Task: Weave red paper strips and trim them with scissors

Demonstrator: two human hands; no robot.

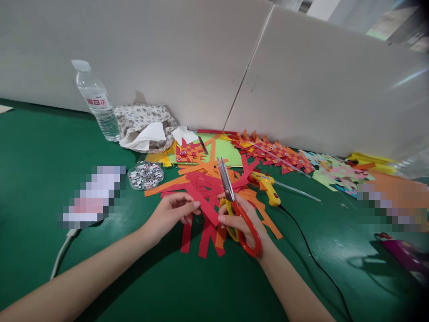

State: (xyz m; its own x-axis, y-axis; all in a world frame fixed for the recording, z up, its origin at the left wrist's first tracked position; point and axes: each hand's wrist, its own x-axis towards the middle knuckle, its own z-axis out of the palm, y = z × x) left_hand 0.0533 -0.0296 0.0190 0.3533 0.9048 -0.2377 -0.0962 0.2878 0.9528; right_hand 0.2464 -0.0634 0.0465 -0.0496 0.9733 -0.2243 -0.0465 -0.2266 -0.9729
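Note:
My left hand (pixel 176 209) pinches the left edge of a red paper strip (pixel 207 207) between thumb and fingers. With my right hand (pixel 246 219) I grip a pair of scissors (pixel 248 237) with red and yellow handles, blades pointing up and away from me. The right thumb and fingertips also touch the lower end of that strip. Beneath both hands spreads a loose pile of red and orange paper strips (pixel 203 243). Just right of the scissors lies a yellow glue gun (pixel 269 188). A clear container of googly eyes (pixel 146 175) is beyond my left hand.
Woven paper fish (pixel 189 153) lie on a green sheet (pixel 231 152), and more are heaped (pixel 275 152) along the grey partition (pixel 167 53). A water bottle (pixel 97 103) and a tissue pouch (pixel 144 118) stand back left. The glue gun's black cord (pixel 311 255) crosses the green table (pixel 150 286).

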